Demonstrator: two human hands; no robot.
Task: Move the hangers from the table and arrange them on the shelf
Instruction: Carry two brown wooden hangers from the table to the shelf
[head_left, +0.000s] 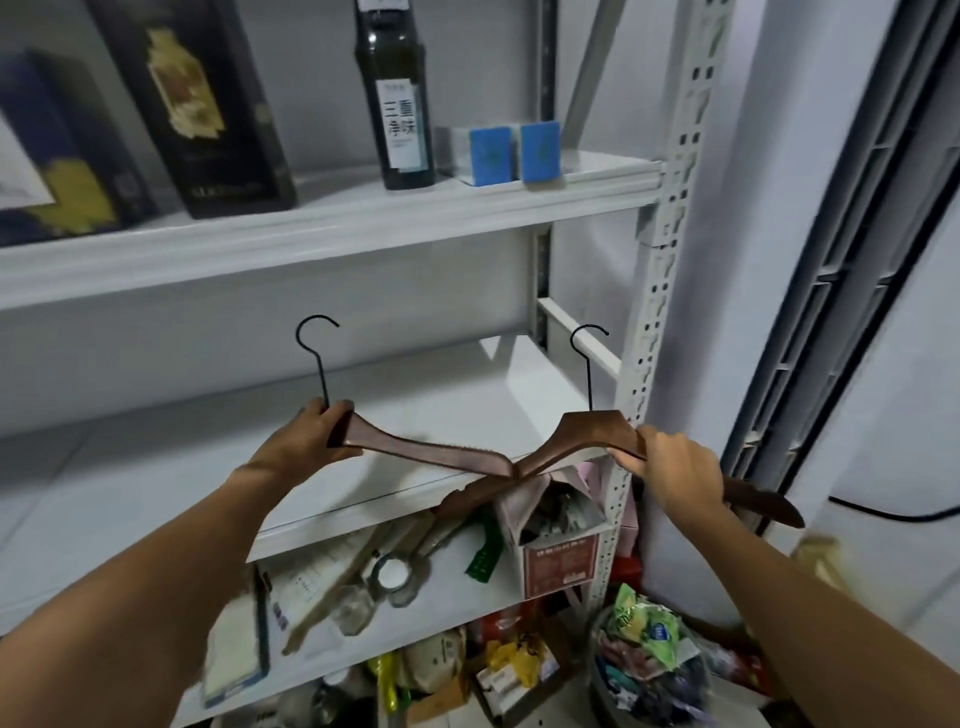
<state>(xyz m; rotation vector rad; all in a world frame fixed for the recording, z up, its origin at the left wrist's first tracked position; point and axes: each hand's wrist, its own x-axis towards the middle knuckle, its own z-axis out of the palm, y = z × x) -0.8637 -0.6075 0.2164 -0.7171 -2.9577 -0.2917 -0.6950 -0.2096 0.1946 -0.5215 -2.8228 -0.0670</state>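
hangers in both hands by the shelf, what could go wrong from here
The left hanger and right hanger appear to cross at their inner arms, so they may snag when set down. The right hanger's hook looks near the shelf's side rail and could catch there.

Storeroom — slotted metal shelving (660, 291), stacked clutter (457, 660)

Bare left grip (306, 441) and right grip (675, 470), bare forearms (156, 582).

Single head-worn wide-angle view, forward and slightly down, close before the white shelf unit (332, 228).
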